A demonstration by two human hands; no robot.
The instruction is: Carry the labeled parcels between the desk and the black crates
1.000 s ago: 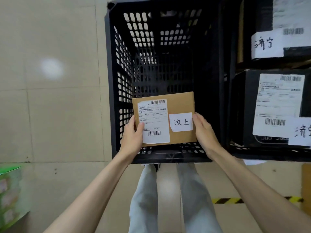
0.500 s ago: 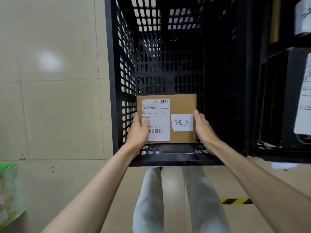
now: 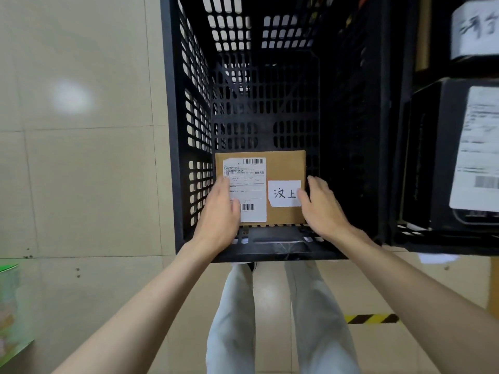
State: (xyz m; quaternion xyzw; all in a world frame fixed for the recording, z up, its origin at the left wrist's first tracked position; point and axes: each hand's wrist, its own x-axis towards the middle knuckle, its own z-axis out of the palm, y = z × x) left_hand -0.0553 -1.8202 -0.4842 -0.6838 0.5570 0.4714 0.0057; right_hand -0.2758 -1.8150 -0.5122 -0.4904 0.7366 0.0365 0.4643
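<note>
Both hands' fingers [image 3: 225, 184] lie loosely spread on the parcel [image 3: 283, 168] inside the crate [image 3: 189, 103], gripping nothing.

A parcel-sorting room or small warehouse. A black slatted crate [image 3: 189, 125] fills twelve o'clock, holding a cardboard parcel [image 3: 286, 168] with a barcoded shipping label [image 3: 247, 184] and a handwritten destination slip [image 3: 283, 193]. At three o'clock, more labelled black parcels [image 3: 442, 157] sit in neighbouring crates. Yellow-black hazard tape [image 3: 372, 318] marks the tiled floor [image 3: 81, 184] at five o'clock.
</note>
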